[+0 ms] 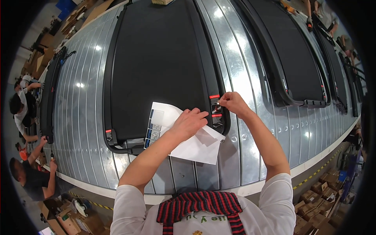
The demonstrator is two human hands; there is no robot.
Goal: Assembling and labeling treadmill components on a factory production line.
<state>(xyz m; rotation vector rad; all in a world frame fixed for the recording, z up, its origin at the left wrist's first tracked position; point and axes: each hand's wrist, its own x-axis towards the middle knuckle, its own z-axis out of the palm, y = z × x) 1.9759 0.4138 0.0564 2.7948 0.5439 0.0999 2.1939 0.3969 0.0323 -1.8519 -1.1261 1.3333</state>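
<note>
In front of me lies a treadmill deck (pixel 156 66) with a black belt and dark side rails. White label sheets (pixel 196 150) rest over its near right corner, and a strip of blue-and-white stickers (pixel 152 135) shows at their left edge. My left hand (pixel 190 123) has its fingers bent over these sheets, gripping them. On the right rail is a black warning label (pixel 216 107) with red headings. My right hand (pixel 234 103) is pinched at this label's right edge; a small whitish bit shows at the fingertips, too small to name. Another warning label (pixel 109 135) is on the left rail.
The deck lies on a metal roller conveyor (pixel 86 98). More treadmill decks (pixel 290 51) stand to the right, another dark frame (pixel 51 94) to the left. Co-workers (pixel 33 178) work along the left side, others at the far right. Cardboard boxes (pixel 317 196) lie lower right.
</note>
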